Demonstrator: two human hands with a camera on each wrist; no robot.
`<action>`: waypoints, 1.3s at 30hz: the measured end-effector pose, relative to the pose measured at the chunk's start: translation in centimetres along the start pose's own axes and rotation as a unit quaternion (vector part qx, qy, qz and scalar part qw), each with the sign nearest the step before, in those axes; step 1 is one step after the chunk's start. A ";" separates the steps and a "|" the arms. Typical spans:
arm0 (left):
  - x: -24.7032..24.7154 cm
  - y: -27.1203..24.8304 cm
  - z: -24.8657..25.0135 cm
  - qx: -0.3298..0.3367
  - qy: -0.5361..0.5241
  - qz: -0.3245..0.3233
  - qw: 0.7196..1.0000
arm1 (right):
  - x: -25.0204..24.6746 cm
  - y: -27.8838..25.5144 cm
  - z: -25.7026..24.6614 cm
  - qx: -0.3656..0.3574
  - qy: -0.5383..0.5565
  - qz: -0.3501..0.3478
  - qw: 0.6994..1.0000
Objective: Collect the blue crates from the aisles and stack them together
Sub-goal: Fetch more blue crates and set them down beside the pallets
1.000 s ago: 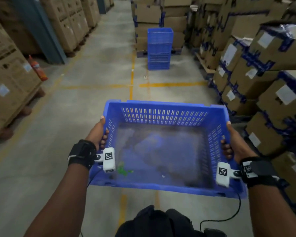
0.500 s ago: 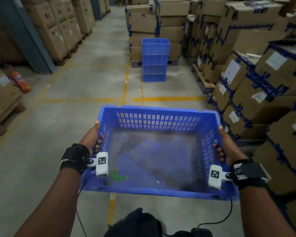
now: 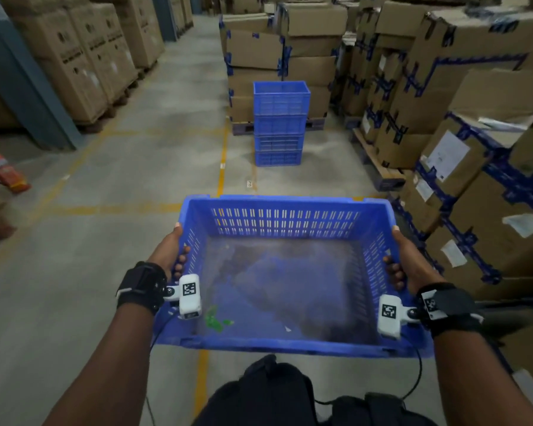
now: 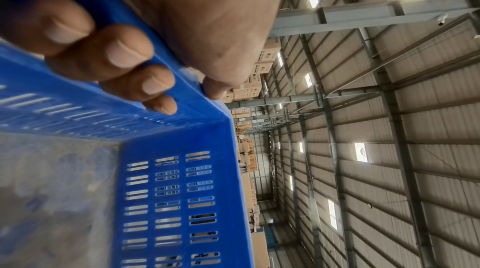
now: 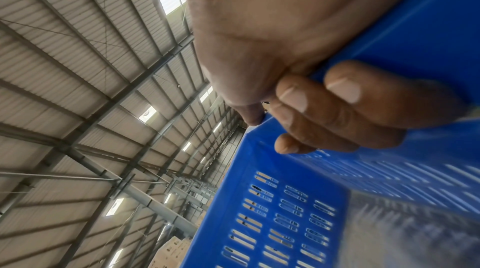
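I carry an empty blue slotted crate (image 3: 285,207) in front of me at waist height. My left hand (image 3: 171,250) grips its left rim, fingers curled over the edge (image 4: 122,54). My right hand (image 3: 402,261) grips the right rim the same way, fingers (image 5: 345,105) hooked inside the wall. The crate's floor is dusty, with a green scrap (image 3: 216,316) near its front left corner. Ahead in the aisle stands a stack of blue crates (image 3: 280,123) on the concrete floor, against a pallet of cartons.
Cardboard cartons on pallets (image 3: 462,124) line the right side close by. More cartons (image 3: 83,53) and a grey-blue steel column (image 3: 28,87) stand on the left. A red fire extinguisher (image 3: 3,170) lies at the left edge. Yellow lines (image 3: 222,155) mark the floor.
The stack of blue crates and the cartons have grown larger and closer as I walk forward. Both hands keep the same grip on the carried crate.
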State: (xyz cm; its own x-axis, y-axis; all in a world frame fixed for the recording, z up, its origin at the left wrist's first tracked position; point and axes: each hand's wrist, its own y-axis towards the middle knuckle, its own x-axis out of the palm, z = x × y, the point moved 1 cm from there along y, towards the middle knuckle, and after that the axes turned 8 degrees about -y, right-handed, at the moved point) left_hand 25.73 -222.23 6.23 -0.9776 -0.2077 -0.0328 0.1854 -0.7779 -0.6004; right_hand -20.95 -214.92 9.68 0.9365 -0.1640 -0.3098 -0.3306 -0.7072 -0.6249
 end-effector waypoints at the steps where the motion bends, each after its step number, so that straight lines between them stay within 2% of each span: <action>1: 0.6 1.7 2.0 0.005 0.005 0.004 1.000 | 0.4 1.4 -1.8 0.003 -0.001 0.008 1.000; 4: 2.7 8.0 8.6 0.022 0.016 -0.014 1.000 | 1.2 6.7 -7.3 0.002 0.017 0.004 1.000; 11: 8.1 20.5 19.1 0.012 0.047 -0.020 0.999 | 2.2 18.9 -16.9 0.023 0.030 0.014 0.999; 14: 11.4 27.4 23.1 0.011 0.050 -0.025 0.998 | 2.6 26.5 -21.7 0.020 0.030 -0.006 0.999; 19: 16.5 36.1 30.4 0.011 0.040 0.004 0.999 | 2.4 37.8 -30.9 0.010 0.026 -0.019 0.999; 26: 21.8 45.1 37.7 0.001 0.015 0.043 0.999 | 2.3 50.4 -43.5 0.000 -0.010 -0.028 1.000; 30: 24.4 52.1 41.4 -0.018 0.002 0.048 0.999 | 3.3 58.5 -49.8 0.011 -0.019 -0.046 0.999; 39: 30.7 73.9 55.5 -0.010 0.020 0.026 0.999 | 7.1 76.6 -64.7 0.025 -0.011 -0.019 0.999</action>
State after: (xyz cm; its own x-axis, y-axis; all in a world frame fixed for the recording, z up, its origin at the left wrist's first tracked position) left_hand 14.88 -318.96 5.19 -0.9699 -0.2241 -0.0956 0.2348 -0.7551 -0.6121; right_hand -32.03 -314.76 6.02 0.9459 -0.1213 -0.3010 -0.3006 -0.6772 -0.6716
